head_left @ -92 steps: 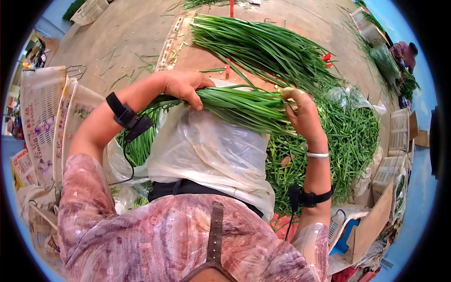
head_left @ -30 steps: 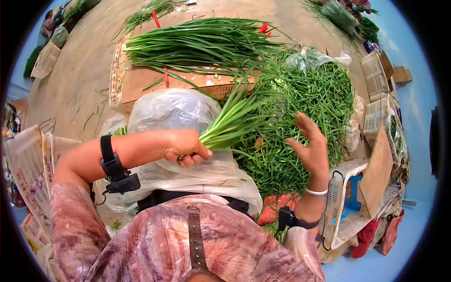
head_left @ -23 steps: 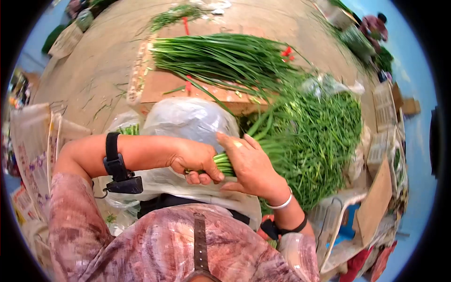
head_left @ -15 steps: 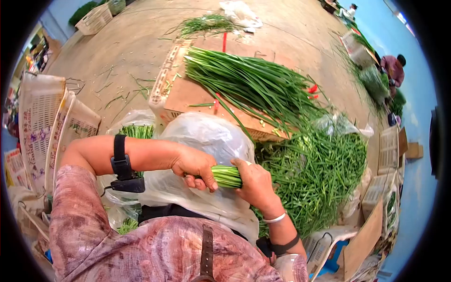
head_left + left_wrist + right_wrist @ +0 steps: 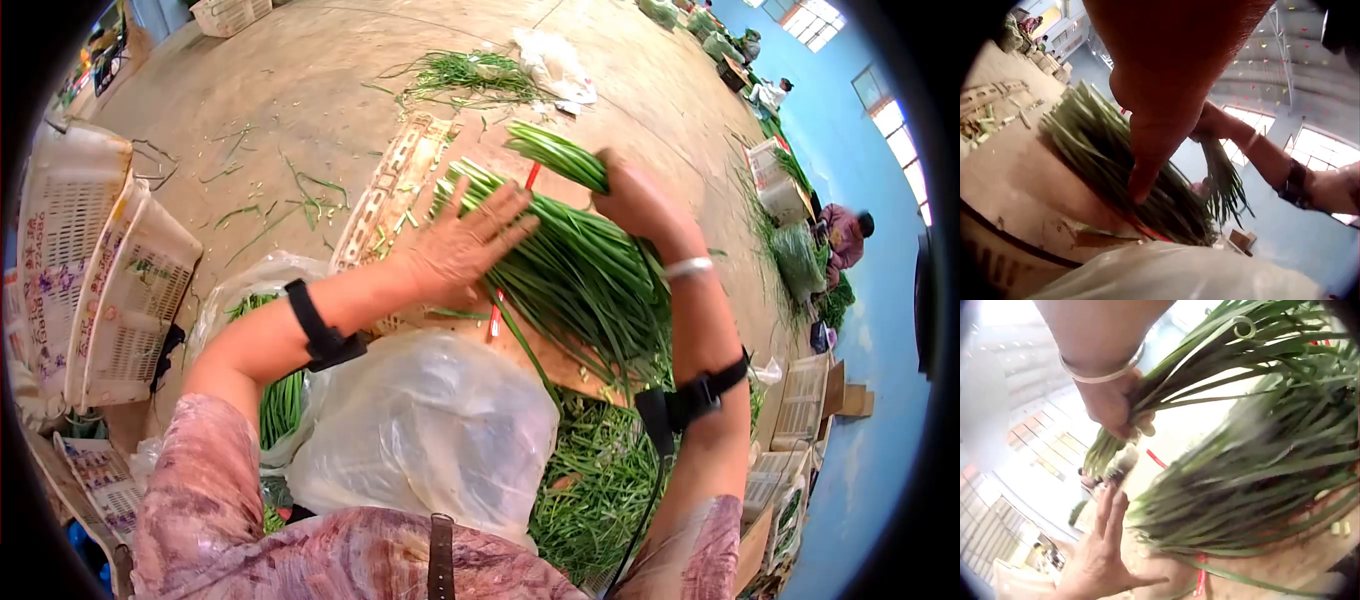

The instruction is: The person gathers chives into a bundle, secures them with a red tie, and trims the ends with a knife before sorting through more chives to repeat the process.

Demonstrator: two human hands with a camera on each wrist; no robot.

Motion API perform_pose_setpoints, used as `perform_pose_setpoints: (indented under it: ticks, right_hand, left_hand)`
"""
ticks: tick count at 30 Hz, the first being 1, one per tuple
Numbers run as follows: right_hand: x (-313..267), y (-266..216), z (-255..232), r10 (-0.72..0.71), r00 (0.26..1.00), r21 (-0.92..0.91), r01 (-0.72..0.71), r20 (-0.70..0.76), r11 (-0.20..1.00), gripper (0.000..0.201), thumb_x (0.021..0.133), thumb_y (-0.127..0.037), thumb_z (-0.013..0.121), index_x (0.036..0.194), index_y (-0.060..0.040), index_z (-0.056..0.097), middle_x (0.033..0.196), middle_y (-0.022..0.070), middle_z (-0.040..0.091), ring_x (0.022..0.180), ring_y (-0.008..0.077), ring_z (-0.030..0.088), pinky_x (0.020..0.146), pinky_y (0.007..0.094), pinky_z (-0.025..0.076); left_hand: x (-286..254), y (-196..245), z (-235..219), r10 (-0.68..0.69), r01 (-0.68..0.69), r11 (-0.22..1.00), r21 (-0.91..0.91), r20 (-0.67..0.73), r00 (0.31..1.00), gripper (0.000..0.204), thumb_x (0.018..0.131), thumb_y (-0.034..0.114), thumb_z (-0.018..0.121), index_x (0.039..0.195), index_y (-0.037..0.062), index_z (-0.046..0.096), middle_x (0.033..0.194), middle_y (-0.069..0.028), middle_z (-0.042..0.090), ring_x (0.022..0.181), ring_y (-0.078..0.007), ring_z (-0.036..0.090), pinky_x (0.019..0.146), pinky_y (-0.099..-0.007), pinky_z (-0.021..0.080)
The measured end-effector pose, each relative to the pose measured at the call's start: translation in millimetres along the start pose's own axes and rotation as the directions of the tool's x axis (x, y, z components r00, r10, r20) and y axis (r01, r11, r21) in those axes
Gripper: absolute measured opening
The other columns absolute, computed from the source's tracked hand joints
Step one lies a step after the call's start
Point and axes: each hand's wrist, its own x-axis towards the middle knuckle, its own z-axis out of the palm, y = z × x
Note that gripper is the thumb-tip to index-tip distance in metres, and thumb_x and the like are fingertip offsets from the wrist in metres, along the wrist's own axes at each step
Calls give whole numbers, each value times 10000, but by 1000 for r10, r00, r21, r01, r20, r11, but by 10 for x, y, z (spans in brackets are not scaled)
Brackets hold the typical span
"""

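My right hand (image 5: pixel 640 200) grips a bunch of garlic chives (image 5: pixel 560 157), raised above a larger pile of chives (image 5: pixel 590 270). In the right wrist view the bunch's leaves (image 5: pixel 1210 359) trail back behind the right hand (image 5: pixel 1110 406). My left hand (image 5: pixel 465 245), fingers straight and spread, lies at the pale stem ends of the pile. The right wrist view shows that left hand (image 5: pixel 1100 556) holding nothing. Under the pile is a brown board (image 5: pixel 575 375) on a crate, with a red strip (image 5: pixel 495 315) sticking out from beneath the chives.
Clear plastic (image 5: pixel 420 430) covers the lap. A heap of loose leaves (image 5: pixel 595 490) lies at the right. Left are crates (image 5: pixel 140 310) and a bag of chives (image 5: pixel 282 410). Scraps and a white plastic bag (image 5: pixel 555 70) lie beyond. Another person (image 5: pixel 845 240) sits far right.
The bunch was held between both hands over the lap; my right hand has carried it forward above the pile. My left hand has let go and moved forward to the pile's stem ends.
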Motion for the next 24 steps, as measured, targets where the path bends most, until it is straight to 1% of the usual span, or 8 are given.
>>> perform_pose_setpoints:
  ticks: [3, 8, 15, 17, 19, 21, 23, 24]
  right_hand:
    - [669, 108, 482, -143, 988, -77, 147, 50, 986, 280, 718, -123, 592, 905, 67, 507, 866, 280, 595, 860, 390, 589, 731, 425, 478]
    - [874, 139, 850, -200, 963, 74, 190, 182, 979, 332, 703, -147, 623, 968, 48, 579, 925, 241, 614, 893, 370, 592, 778, 404, 472]
    - [747, 209, 1002, -216, 925, 201, 158, 314, 967, 316, 718, -134, 581, 999, 10, 601, 968, 227, 616, 926, 343, 589, 819, 394, 459]
    - [731, 195, 1032, -232, 922, 175, 184, 310, 967, 298, 733, -120, 552, 998, 7, 601, 969, 226, 615, 928, 342, 588, 820, 395, 460]
    - [736, 247, 1167, -510, 842, 106, 499, 178, 860, 285, 760, -88, 493, 1011, -4, 597, 1002, 216, 606, 914, 352, 586, 812, 401, 462]
    - [633, 154, 1157, -454, 860, 72, 450, 232, 890, 299, 779, -73, 456, 1041, -7, 584, 1049, 219, 584, 931, 366, 568, 820, 407, 455]
    - [516, 76, 1140, -304, 931, 172, 272, 201, 947, 312, 780, -88, 473, 1065, -5, 570, 1073, 234, 566, 961, 375, 549, 837, 410, 443]
    - [494, 52, 1123, -255, 945, 203, 214, 203, 955, 329, 775, -107, 497, 1078, 4, 561, 1074, 250, 562, 999, 381, 531, 858, 408, 433]
  left_hand:
    - [165, -152, 306, -12, 12, 1000, 4, 14, 1000, 1086, 546, 295, 790, 1415, 119, 162, 1462, -146, 152, 1345, -315, 190, 1046, -588, 130]
    - [144, -197, 659, 30, 35, 973, 229, -274, 961, 428, 812, 175, 428, 1229, 109, 493, 1283, -131, 457, 1197, -245, 427, 940, -445, 322]
    - [234, -146, 610, 1, 78, 957, 281, -271, 963, 471, 789, 168, 462, 1252, 79, 468, 1229, -113, 482, 1147, -232, 454, 938, -429, 316]
    - [289, -166, 571, -10, 92, 955, 282, -278, 961, 549, 785, 169, 475, 1319, 72, 389, 1288, -121, 418, 1225, -245, 386, 979, -484, 276]
    - [395, -213, 538, 23, 123, 891, 437, -313, 950, 583, 803, 163, 439, 1366, 76, 316, 1382, -137, 302, 1308, -267, 277, 1017, -558, 197]
    - [522, -258, 460, -14, 119, 899, 422, -243, 970, 821, 729, 210, 611, 1415, 99, 175, 1438, -145, 201, 1347, -288, 188, 1030, -608, 127]
    - [601, -325, 360, -147, 118, 976, 181, 155, 977, 1184, 517, 276, 811, 1427, 123, 68, 1455, -149, 170, 1342, -300, 195, 1043, -593, 122]
    - [598, -381, 437, -115, 108, 992, 65, 102, 988, 1449, 308, 315, 888, 1424, 140, -20, 1432, -156, 221, 1316, -314, 247, 1061, -566, 121]
